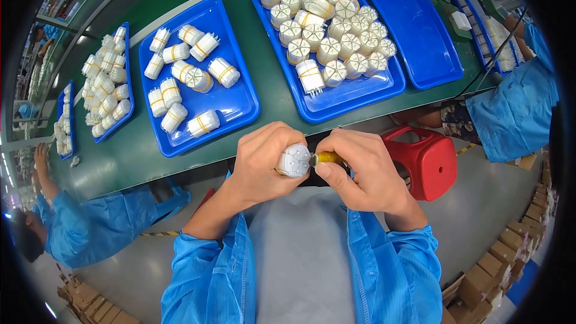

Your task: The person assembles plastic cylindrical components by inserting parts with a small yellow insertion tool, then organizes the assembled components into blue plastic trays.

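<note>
My left hand (pixel 259 162) is wrapped round a white cylindrical bundle (pixel 294 162) of wedge-shaped pieces. Small metal pins stand out on the end that faces up. In my right hand (pixel 367 171) is a small yellow-handled tool (pixel 329 157) with a short dark metal end, gripped between thumb and fingers. Its metal end is at the right edge of the bundle's face; my fingers hide the rest, so its exact kind is unclear. Both hands are in front of the bench edge, above my lap.
Blue trays with rubber-banded white bundles stand on the green bench (pixel 270 93): one tray (pixel 240 105) at left, a fuller tray (pixel 360 93) at centre. Right of it lies a bare blue tray (pixel 414 30). A red stool (pixel 435 165) is below the bench; co-workers in blue sit on both sides.
</note>
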